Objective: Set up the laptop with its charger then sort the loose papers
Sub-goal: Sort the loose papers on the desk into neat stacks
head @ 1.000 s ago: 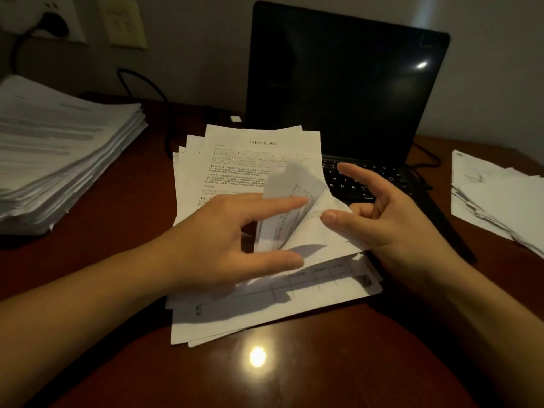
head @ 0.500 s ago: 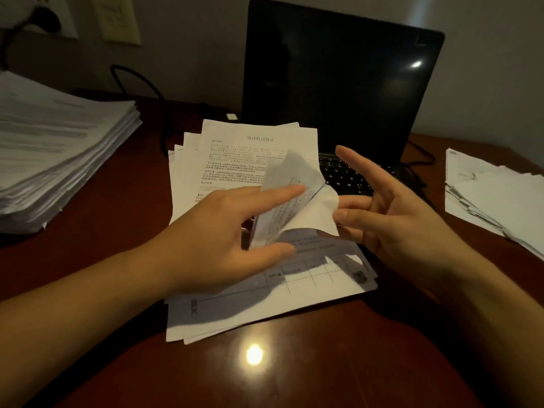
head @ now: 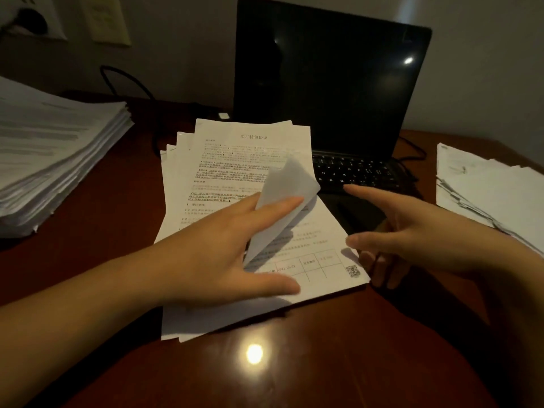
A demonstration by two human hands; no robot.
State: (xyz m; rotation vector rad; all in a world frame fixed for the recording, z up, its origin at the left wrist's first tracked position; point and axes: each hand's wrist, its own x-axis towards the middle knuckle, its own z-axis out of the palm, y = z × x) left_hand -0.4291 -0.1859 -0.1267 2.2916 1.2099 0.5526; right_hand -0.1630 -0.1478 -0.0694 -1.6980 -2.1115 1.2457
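Note:
A loose pile of printed sheets [head: 235,154] lies on the dark wooden desk [head: 294,372], partly over the front left of the open laptop [head: 332,83], whose screen is dark. My left hand [head: 223,254] rests over the pile and pinches a small folded white slip [head: 287,187] between its index finger and the fingers below; the slip sticks up at a slant. My right hand [head: 412,231] hovers with spread fingers by the pile's right edge, over the laptop's front, and holds nothing. A black charger cable [head: 126,81] loops behind the pile toward a wall socket [head: 32,19].
A thick stack of papers [head: 53,148] fills the desk's left side. A lower, untidy stack [head: 488,189] lies at the right edge. Another thin cable [head: 412,148] runs behind the laptop's right side. Bare desk with a lamp glare lies at the front.
My right hand has let go of the lifted sheet, which now lies flat on the pile, and its fingers have spread. My left hand keeps the slip, raised slightly.

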